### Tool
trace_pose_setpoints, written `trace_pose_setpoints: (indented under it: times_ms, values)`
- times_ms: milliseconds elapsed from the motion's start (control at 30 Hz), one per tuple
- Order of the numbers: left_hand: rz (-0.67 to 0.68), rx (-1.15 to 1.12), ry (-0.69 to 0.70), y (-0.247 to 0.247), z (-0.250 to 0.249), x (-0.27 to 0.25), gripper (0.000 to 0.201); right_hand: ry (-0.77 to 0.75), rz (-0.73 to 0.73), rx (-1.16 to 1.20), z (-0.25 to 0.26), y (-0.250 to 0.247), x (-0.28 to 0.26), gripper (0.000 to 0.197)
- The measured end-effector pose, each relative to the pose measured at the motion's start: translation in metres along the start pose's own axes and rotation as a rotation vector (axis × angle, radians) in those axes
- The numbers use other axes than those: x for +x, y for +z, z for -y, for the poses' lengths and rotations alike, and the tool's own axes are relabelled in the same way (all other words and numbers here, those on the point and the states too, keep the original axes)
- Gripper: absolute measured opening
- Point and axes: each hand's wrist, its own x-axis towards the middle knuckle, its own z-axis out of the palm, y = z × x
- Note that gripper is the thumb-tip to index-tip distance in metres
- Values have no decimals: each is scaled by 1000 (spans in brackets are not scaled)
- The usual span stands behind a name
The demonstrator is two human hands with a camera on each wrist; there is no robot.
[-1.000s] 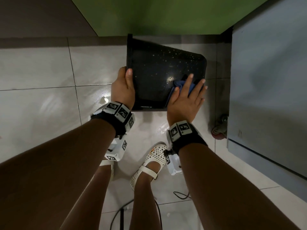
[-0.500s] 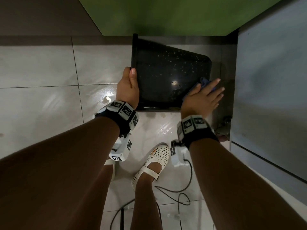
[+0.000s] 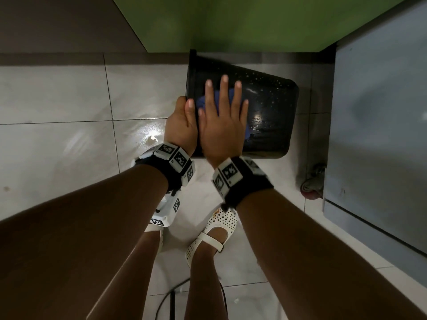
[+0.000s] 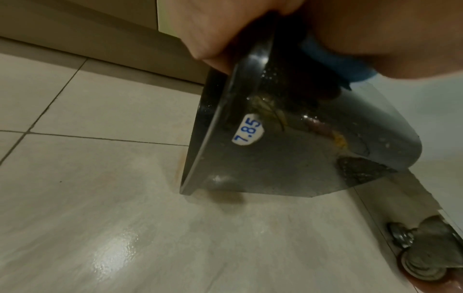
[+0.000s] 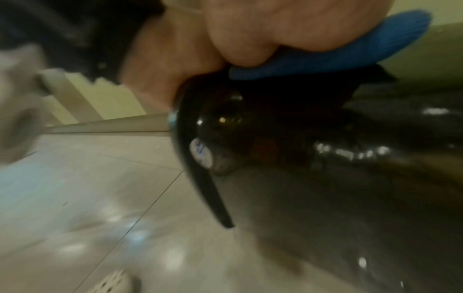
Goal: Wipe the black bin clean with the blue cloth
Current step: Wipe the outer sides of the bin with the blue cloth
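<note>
Black bin (image 3: 265,116) lies tipped on its side on the tiled floor (image 3: 57,139), rim toward the person's left, base toward a grey cabinet (image 3: 379,135) on the right, close to the green wall (image 3: 231,21) at the floor's far edge. Left wrist view shows only the rim's lower edge touching the floor, w/ the base end lifted. Left hand (image 3: 181,125) has its grip clamped on the rim (image 4: 240,85), thumb lying over the outside wall, other fingers hidden. Right hand (image 3: 219,125) is flat, fingers straight & spread, pressing the blue cloth (image 3: 205,101) onto the bin's upper side wall just beside the rim, right next to the left hand; not grasping, just palm pressure. Cloth mostly covered by the hand, edges poking out at both sides. Bin wall is speckled w/ droplets & glossy. White price sticker (image 4: 248,130) reading 7.85 sits on the wall near the rim. Caster wheel (image 3: 312,183) at the cabinet's bottom corner, near the bin's base. White perforated shoe (image 3: 215,234) & a dark cable (image 3: 171,303) on the floor under the arms. Right wrist view is blurred.
</note>
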Motion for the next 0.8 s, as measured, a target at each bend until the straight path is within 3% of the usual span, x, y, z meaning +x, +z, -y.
trace_pose_setpoints:
  times_ms: [133, 333, 533, 633, 700, 800]
  values:
    - [15, 58, -14, 0, -3, 3, 35, 70, 101, 29, 1, -15, 49, 53]
    - [33, 92, -70, 1, -4, 1, 35, 128, 15, 48, 3, -21, 70, 52]
    - [-1, 91, -37, 0, -2, -4, 50, -163, -58, 4, -14, -5, 23, 51]
    - [8, 97, -68, -2, -4, -5, 41, -290, 9, -71, -41, -3, 14, 53]
    - [23, 107, -71, -2, -7, -3, 37, -231, 2, -66, -55, -8, 18, 54]
    - [43, 129, -78, -2, -10, -1, 37, -26, 27, -48, -74, -13, 24, 54]
